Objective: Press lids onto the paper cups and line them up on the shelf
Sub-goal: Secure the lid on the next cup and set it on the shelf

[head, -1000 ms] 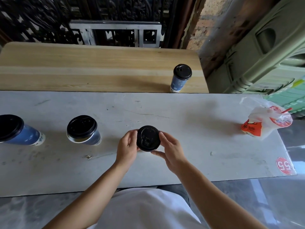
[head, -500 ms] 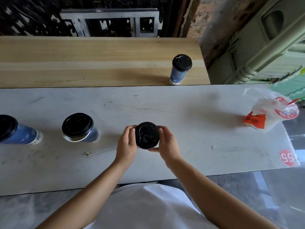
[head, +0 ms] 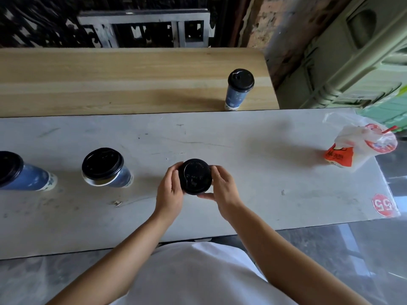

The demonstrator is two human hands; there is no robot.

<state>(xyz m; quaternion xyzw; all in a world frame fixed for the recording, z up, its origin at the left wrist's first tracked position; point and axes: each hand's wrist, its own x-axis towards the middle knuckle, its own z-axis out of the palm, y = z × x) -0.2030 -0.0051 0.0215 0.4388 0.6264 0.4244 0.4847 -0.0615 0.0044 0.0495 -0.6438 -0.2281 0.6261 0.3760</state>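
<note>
Both hands wrapped around one black lid [head: 195,176] near the front middle of the grey table [head: 253,164]. Left hand [head: 170,190] cupped against the lid's left rim, fingers curled part-way closed; right hand [head: 222,190] cupped against the right rim, thumb hooked under the near edge. Grip from opposite sides, most likely to squeeze the rim evenly down onto the paper cup beneath. The cup itself almost wholly hidden by lid and fingers, so impossible to tell how fully seated.

One lidded blue cup [head: 239,90] upright on the wooden shelf [head: 110,80] behind the table, near its right end, close to the front edge. Apparently the start of the row, with the long stretch of shelf to its left open for the rest.

Two more blue cups waiting on the table to the left, well apart from the hands: a nearer cup [head: 105,168] and a far-left cup [head: 19,172] cut off by the frame edge. Black lids on both, the nearer one showing a sliver of white rim below, so perhaps only resting and not yet pressed home. Spaced out in a line, probably for taking one at a time.

A plastic bag with an orange carton [head: 361,146] near the table's right end, and a red round sticker [head: 382,204] at the near right corner, both out of the working area.

Judged step: pressing, then the lift to the shelf beside the standing cup.
</note>
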